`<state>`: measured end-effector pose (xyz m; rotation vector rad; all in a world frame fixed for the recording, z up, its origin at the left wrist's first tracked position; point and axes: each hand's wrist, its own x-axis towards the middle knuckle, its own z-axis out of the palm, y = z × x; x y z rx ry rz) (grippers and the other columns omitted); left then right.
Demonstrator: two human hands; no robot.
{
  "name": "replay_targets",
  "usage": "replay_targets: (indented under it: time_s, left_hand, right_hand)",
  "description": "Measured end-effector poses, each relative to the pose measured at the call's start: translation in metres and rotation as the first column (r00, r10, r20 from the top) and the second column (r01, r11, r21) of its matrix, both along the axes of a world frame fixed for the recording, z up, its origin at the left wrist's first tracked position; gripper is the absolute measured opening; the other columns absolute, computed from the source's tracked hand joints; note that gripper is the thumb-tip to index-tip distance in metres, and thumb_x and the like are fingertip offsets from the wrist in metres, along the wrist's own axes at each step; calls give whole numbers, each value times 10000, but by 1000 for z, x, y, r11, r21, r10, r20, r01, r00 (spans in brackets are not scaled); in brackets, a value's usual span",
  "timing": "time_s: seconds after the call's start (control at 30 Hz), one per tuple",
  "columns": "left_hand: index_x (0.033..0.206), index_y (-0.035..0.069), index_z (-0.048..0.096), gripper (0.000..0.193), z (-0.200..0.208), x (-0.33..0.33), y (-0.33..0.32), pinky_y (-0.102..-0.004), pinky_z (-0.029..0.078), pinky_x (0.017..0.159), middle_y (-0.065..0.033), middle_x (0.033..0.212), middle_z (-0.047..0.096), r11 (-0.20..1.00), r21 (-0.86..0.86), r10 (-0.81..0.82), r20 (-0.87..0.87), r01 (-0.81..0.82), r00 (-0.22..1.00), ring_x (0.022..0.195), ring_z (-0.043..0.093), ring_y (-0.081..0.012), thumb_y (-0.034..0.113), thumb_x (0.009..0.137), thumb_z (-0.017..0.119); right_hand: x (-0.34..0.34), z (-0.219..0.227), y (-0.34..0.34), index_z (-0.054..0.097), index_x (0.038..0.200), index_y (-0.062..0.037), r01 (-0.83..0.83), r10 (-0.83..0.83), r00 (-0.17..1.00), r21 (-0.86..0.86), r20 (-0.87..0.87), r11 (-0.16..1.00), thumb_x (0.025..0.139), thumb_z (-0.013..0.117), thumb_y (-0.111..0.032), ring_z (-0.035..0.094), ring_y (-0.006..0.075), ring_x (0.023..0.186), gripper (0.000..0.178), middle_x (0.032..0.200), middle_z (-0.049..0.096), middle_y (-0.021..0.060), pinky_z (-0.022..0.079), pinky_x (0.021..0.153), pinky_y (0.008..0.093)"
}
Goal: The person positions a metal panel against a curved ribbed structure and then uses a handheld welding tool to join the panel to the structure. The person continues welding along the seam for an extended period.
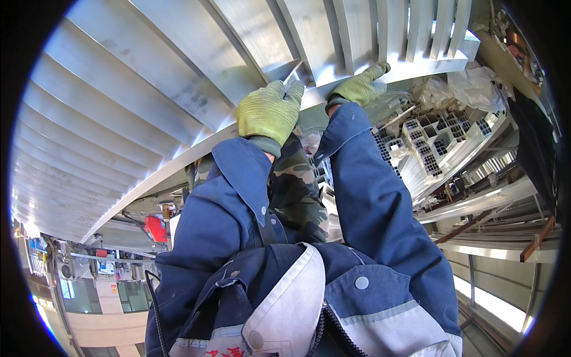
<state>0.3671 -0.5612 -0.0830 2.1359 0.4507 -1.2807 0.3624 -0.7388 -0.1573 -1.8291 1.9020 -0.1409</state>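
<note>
Workshop clutter [119,266] indistinct; slatted frame [160,71] cut off; left grip [269,113] half-hidden.

slatted frame [160,77] lies in front and left; tubes [425,152] lie right, beside plastic sheeting [479,89].

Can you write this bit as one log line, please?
left hand: at thin piece, grip unclear | right hand: at rail | slats: beyond both hands

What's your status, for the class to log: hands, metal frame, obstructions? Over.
Left hand at near rail, thin metal piece beside it, grip unclear. Right hand on same rail. Slatted metal frame ahead of both. Nothing visibly blocking either hand.
</note>
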Motion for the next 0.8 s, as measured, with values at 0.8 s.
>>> replay_targets:
  time_s: [0.8]
  left_hand:
    - [1116, 48, 819, 600, 9, -2, 32, -496, 572, 866, -219, 960, 792, 990, -78, 108, -92, -115, 990, 973, 750, -442, 621, 1000, 689]
  right_hand:
    - [12, 7, 6, 460, 1561, 127, 11, -13, 1000, -75, -24, 997, 1065, 501, -769, 653, 510, 1325, 1025, 1476, 610, 382, 578, 1111, 485]
